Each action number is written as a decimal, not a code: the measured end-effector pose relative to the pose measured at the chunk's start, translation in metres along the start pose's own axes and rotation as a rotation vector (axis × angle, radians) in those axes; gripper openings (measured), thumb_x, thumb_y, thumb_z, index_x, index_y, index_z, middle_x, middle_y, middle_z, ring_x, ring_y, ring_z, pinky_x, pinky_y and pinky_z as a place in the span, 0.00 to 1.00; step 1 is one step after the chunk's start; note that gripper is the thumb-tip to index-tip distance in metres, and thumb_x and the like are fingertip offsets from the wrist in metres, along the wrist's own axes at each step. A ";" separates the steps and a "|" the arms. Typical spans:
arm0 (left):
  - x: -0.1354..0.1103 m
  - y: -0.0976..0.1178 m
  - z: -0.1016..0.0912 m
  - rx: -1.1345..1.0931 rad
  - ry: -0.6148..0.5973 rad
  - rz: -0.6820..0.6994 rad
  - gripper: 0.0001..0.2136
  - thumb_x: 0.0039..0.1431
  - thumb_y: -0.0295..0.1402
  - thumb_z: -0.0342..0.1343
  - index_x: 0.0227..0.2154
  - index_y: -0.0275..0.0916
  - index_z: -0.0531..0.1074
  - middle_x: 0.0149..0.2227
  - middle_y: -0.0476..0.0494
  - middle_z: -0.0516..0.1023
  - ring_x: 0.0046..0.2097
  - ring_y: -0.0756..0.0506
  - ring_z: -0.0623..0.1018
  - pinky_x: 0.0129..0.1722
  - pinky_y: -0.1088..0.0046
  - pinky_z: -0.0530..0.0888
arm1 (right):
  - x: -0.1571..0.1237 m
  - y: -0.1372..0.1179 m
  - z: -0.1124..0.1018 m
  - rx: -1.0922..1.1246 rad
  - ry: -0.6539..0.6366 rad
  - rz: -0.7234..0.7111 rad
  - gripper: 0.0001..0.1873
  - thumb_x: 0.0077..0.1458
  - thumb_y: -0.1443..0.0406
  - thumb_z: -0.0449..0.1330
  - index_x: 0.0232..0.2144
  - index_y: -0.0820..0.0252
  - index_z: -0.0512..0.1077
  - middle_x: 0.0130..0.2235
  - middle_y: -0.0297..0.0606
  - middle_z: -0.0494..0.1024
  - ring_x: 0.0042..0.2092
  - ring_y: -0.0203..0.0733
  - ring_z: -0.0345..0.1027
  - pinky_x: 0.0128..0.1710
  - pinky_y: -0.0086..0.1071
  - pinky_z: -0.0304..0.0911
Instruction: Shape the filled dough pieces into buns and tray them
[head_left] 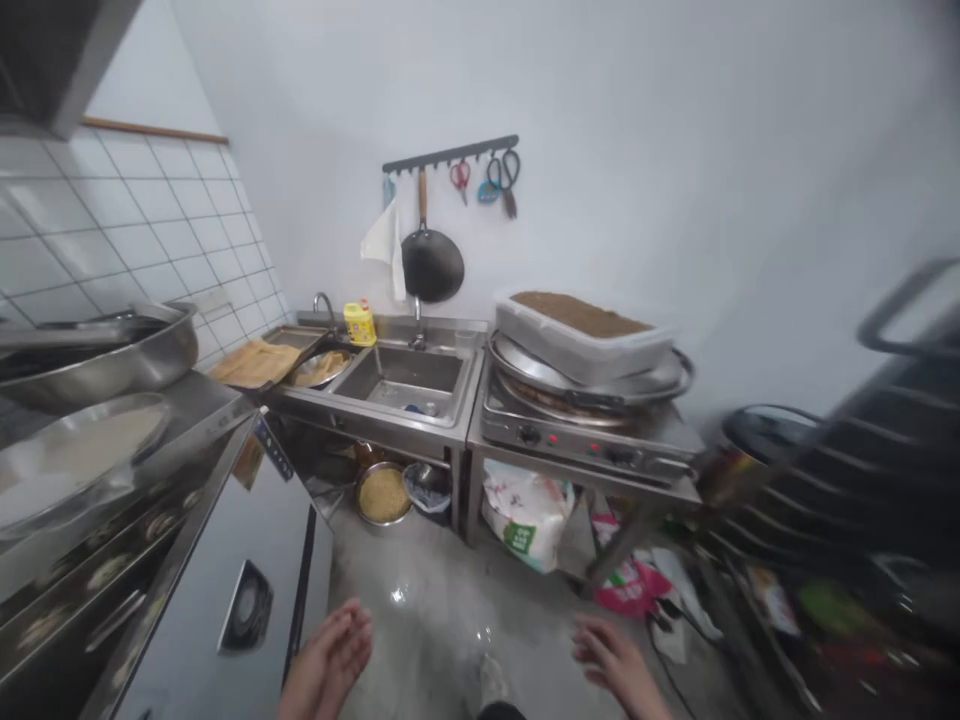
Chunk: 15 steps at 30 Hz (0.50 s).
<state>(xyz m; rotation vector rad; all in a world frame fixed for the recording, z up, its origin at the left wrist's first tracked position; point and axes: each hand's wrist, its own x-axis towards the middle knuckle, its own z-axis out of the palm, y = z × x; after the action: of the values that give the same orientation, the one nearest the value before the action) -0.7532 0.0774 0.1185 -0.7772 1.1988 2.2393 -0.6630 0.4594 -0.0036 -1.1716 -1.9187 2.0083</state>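
Loosely open: left hand (326,655), right hand (619,660)

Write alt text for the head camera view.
A person's empty bare hands, the left hand and the right hand, are held out above a concrete floor, facing a stainless steel sink. Beside it, a plastic tub of brown granules sits on a steel cooker, and a black wok hangs on the wall.
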 end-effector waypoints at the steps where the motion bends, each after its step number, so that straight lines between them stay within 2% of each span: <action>1: 0.013 0.010 0.019 -0.035 0.007 0.009 0.18 0.54 0.22 0.55 0.48 0.32 0.63 0.35 0.39 0.78 0.35 0.46 0.79 0.38 0.71 0.75 | 0.033 -0.033 0.025 -0.009 -0.080 -0.077 0.20 0.30 0.53 0.60 0.27 0.58 0.71 0.23 0.36 0.74 0.24 0.42 0.69 0.20 0.30 0.62; 4: 0.043 0.042 0.063 -0.106 0.029 0.095 0.17 0.54 0.22 0.54 0.48 0.33 0.64 0.39 0.38 0.78 0.38 0.46 0.79 0.41 0.70 0.75 | 0.117 -0.134 0.104 0.000 -0.349 -0.254 0.16 0.35 0.56 0.59 0.28 0.59 0.70 0.21 0.33 0.72 0.23 0.38 0.67 0.18 0.27 0.60; 6: 0.060 0.061 0.078 -0.139 0.086 0.171 0.17 0.55 0.22 0.53 0.48 0.33 0.65 0.41 0.38 0.77 0.40 0.46 0.78 0.42 0.69 0.75 | 0.162 -0.193 0.152 0.009 -0.456 -0.311 0.14 0.39 0.58 0.59 0.30 0.59 0.70 0.22 0.32 0.73 0.24 0.37 0.68 0.19 0.26 0.61; 8: 0.079 0.079 0.084 -0.195 0.164 0.209 0.17 0.55 0.21 0.51 0.49 0.33 0.64 0.41 0.38 0.77 0.41 0.46 0.78 0.42 0.68 0.76 | 0.201 -0.239 0.195 0.025 -0.513 -0.352 0.13 0.40 0.60 0.60 0.31 0.59 0.71 0.26 0.33 0.74 0.26 0.36 0.69 0.20 0.25 0.63; 11: 0.117 0.109 0.089 -0.307 0.210 0.203 0.18 0.55 0.20 0.49 0.49 0.34 0.65 0.37 0.41 0.79 0.39 0.46 0.79 0.41 0.68 0.76 | 0.256 -0.287 0.248 0.057 -0.552 -0.408 0.14 0.41 0.61 0.61 0.33 0.60 0.71 0.34 0.37 0.75 0.31 0.38 0.71 0.22 0.27 0.66; 15: 0.196 0.172 0.109 -0.376 0.107 0.175 0.13 0.56 0.19 0.47 0.42 0.35 0.69 0.34 0.42 0.79 0.37 0.48 0.79 0.41 0.69 0.75 | 0.332 -0.331 0.309 0.069 -0.512 -0.455 0.18 0.41 0.63 0.61 0.38 0.59 0.71 0.45 0.43 0.73 0.40 0.44 0.70 0.24 0.30 0.69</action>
<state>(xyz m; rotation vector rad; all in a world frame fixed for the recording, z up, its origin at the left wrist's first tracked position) -1.0331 0.1123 0.1357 -0.9766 0.9310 2.6420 -1.2116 0.4666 0.1151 -0.1641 -2.0496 2.2091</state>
